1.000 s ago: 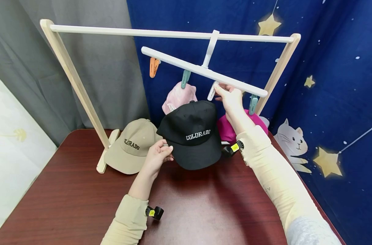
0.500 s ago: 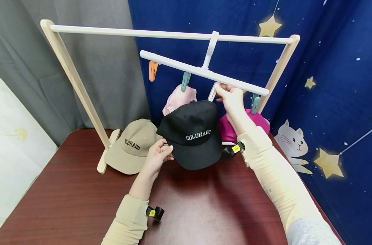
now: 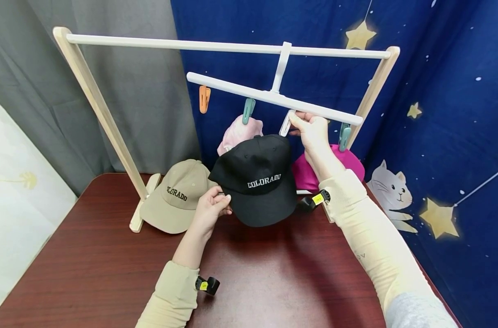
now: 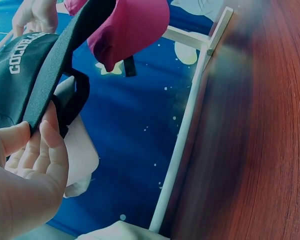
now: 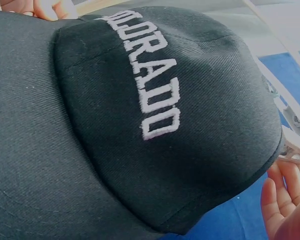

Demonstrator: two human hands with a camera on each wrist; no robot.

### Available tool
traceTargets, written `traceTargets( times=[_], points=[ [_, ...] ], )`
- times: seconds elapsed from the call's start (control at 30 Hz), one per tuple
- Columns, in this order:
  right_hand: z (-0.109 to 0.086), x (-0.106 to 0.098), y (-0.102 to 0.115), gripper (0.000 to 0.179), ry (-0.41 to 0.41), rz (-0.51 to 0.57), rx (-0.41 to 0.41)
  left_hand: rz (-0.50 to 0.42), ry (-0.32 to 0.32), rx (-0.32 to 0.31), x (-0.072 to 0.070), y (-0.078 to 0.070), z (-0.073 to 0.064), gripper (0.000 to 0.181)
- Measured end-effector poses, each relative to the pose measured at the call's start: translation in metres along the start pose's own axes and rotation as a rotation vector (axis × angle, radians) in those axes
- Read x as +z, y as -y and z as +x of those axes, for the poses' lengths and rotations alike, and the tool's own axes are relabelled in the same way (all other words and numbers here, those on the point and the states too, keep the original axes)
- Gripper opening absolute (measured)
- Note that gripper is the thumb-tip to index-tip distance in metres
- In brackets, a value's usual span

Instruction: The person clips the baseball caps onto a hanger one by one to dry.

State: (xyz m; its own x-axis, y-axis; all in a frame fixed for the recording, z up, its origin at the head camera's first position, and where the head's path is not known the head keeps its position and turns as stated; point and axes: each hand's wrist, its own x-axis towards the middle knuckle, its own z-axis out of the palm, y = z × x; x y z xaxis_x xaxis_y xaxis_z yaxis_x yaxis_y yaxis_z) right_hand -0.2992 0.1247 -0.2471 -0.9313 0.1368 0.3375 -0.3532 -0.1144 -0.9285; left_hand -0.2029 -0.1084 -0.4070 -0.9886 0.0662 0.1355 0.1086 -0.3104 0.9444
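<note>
A black baseball cap (image 3: pixel 263 155) with COLORADO in white letters hangs in the air, brim toward me. At the brim's left edge my left hand (image 3: pixel 211 207) pinches it; the left wrist view has the thumb on one face of the brim (image 4: pixel 55 65) and fingers behind. Above the crown, my right hand (image 3: pixel 313 134) holds a white clip (image 3: pixel 287 124) under the tilted white hanger bar (image 3: pixel 232 86). In the right wrist view the cap (image 5: pixel 215 90) covers most of the picture, with the white clip (image 5: pixel 292 152) just past its crown.
Teal clips hold a pale pink cap (image 3: pixel 237 132) and a magenta cap (image 3: pixel 349 160) on the bar; an orange clip (image 3: pixel 204 100) hangs bare. Overhead runs the rack's rail (image 3: pixel 171 44). A beige cap (image 3: pixel 177 196) lies on the table (image 3: pixel 89 255) by the rack's left foot.
The hanger bar has tipped toward level, its left end sinking and its right end shifting slightly right. My right hand has moved a little right with the white clip. The black cap has hardly moved.
</note>
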Motion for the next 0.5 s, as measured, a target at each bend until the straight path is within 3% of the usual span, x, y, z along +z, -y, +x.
traceTargets(
  times=[0.13, 0.5],
  points=[
    [0.0002, -0.0007, 0.001, 0.006, 0.005, 0.025, -0.006, -0.002, -0.002, 0.004, 0.0002, 0.0001, 0.0002, 0.011],
    [-0.0019, -0.0007, 0.0013, 0.01, 0.048, 0.065, -0.016, -0.022, -0.049, 0.018, 0.0074, -0.0034, 0.0035, 0.015]
  ],
)
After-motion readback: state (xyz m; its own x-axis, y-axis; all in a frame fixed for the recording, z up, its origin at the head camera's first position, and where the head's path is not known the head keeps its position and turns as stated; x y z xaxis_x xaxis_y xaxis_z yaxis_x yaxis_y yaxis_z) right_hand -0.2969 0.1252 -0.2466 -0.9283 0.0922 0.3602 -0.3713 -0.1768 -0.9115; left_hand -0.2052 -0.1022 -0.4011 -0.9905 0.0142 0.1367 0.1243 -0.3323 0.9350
